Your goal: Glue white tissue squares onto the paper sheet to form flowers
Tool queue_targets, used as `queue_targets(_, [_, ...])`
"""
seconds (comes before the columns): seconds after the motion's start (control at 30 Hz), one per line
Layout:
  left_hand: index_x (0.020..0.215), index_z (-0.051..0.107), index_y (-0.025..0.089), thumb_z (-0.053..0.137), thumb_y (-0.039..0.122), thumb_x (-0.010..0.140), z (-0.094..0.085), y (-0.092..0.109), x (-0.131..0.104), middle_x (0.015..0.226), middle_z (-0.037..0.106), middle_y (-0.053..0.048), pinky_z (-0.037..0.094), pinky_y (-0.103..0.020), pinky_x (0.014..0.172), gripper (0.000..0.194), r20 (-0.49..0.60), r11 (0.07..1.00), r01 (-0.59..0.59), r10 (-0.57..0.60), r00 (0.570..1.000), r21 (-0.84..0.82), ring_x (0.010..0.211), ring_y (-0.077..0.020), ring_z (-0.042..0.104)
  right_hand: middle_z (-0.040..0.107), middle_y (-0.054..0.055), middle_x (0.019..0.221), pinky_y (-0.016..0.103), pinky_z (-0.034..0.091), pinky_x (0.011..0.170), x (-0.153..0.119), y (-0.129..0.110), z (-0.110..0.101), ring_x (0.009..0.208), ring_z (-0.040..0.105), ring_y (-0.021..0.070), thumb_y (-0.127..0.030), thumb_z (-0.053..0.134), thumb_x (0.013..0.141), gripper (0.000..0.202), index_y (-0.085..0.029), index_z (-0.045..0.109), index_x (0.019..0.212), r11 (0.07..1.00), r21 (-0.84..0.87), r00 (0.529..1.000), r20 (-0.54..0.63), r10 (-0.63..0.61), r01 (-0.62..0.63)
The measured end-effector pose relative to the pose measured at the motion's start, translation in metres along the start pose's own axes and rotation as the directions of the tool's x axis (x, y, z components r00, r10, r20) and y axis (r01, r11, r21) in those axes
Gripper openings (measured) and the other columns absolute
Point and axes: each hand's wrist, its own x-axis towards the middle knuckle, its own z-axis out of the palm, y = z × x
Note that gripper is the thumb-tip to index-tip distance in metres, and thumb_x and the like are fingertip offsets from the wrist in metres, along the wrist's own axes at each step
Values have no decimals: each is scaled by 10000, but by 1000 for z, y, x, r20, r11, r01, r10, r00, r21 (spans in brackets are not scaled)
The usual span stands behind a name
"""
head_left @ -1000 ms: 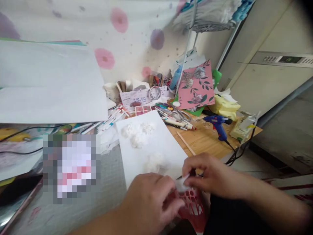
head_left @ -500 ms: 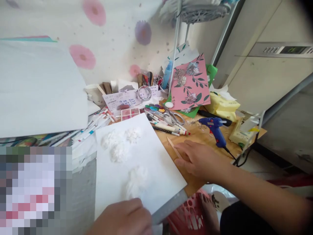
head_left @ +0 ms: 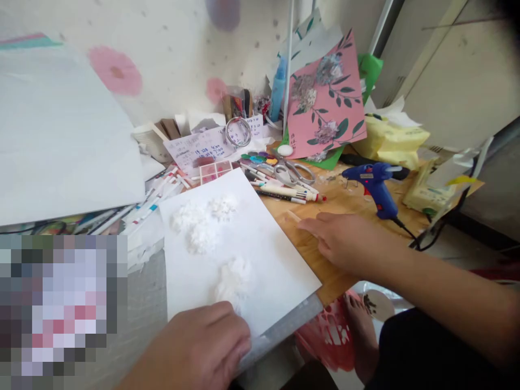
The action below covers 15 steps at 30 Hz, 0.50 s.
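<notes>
A white sheet (head_left: pixel 268 265) lies on the table with fluffy white clumps (head_left: pixel 203 233) stuck or resting on it, several at upper left and one nearer its front edge. My left hand (head_left: pixel 207 338) is closed at the sheet's front edge, just below the front clump; whatever its fingers hold is hidden. To the right of the sheet, my right hand (head_left: pixel 341 238) is over the wooden tabletop (head_left: pixel 280 211), its fingers closed on a thin wooden stick (head_left: pixel 293 216) that points up and left.
A blue glue gun (head_left: pixel 376 187) stands at the right, its cable trailing down. Scissors (head_left: pixel 294 172), pens (head_left: pixel 284 192) and a paint palette (head_left: pixel 215 171) lie behind the sheet. A pink floral card (head_left: pixel 329 103) leans at the back. Large white board (head_left: pixel 60 135) at left.
The view has tilted down and closer. My right hand has shifted slightly, still with the stick. My left hand remains at the front of the sheet.
</notes>
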Motion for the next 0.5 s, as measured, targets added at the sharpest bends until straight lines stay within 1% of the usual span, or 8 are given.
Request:
queue_targets(0.03, [756, 597, 210, 385, 246, 918, -1, 1, 1, 705, 606, -12, 355, -216, 543, 270, 2, 1000, 3, -3, 1000, 1, 627, -135, 555, 696, 62, 845, 328, 492, 655, -3, 1, -3, 739, 656, 224, -91, 488, 772, 352, -224, 679, 1036, 997, 78, 1000, -30, -10, 12])
queue_targets(0.1, [741, 596, 209, 393, 250, 917, -1, 1, 1, 680, 602, -5, 347, -220, 533, 272, -12, 1000, 20, -20, 1000, 9, 606, -137, 551, 712, 25, 851, 306, 515, 677, -11, 0, -11, 762, 661, 197, -132, 490, 790, 261, -235, 704, 896, 951, 308, 989, -148, 25, 22])
queue_targets(0.17, [721, 586, 206, 393, 270, 922, 1, 1, 1, 668, 594, -1, 338, -226, 533, 286, -27, 998, 56, -55, 998, 17, 597, -138, 545, 717, 18, 825, 298, 531, 642, -20, -8, -19, 740, 663, 190, -141, 493, 791, 238, -240, 702, 848, 849, 526, 956, -272, 109, 53])
queue_targets(0.2, [713, 580, 203, 392, 281, 926, 1, 1, 0, 670, 591, 0, 336, -228, 536, 294, -33, 997, 78, -77, 996, 20, 598, -139, 543, 715, 23, 812, 302, 535, 625, -25, -14, -21, 729, 661, 193, -132, 502, 785, 230, -242, 696, 841, 799, 596, 938, -316, 140, 82])
queue_targets(0.23, [702, 574, 200, 393, 291, 928, 1, 2, -1, 666, 587, 1, 333, -230, 537, 304, -35, 995, 94, -94, 995, 22, 594, -138, 538, 709, 26, 811, 302, 537, 622, -29, -21, -21, 730, 658, 193, -119, 515, 778, 224, -247, 686, 846, 761, 637, 929, -342, 140, 120])
queue_targets(0.33, [707, 581, 198, 408, 302, 925, -1, 5, -2, 671, 585, 3, 333, -233, 544, 296, -31, 992, 127, -126, 991, 12, 600, -139, 539, 677, 7, 854, 286, 538, 688, -40, -46, -13, 791, 650, 168, -75, 562, 776, 263, -274, 640, 930, 626, 740, 933, -356, 55, 246])
queue_targets(0.43, [718, 591, 195, 431, 278, 911, -5, 7, -1, 672, 588, 8, 341, -228, 552, 264, -27, 991, 132, -133, 991, -22, 601, -133, 542, 647, -11, 928, 261, 524, 770, -44, -71, 2, 878, 638, 137, -27, 584, 779, 353, -279, 592, 1027, 474, 831, 952, -302, -53, 290])
queue_targets(0.5, [695, 578, 185, 437, 257, 901, -6, 8, 1, 660, 583, 11, 335, -222, 542, 260, -45, 991, 128, -130, 991, -41, 584, -124, 534, 641, -14, 946, 218, 517, 752, -43, -83, 10, 876, 630, 115, -10, 622, 755, 367, -256, 589, 1025, 411, 859, 952, -284, -112, 305])
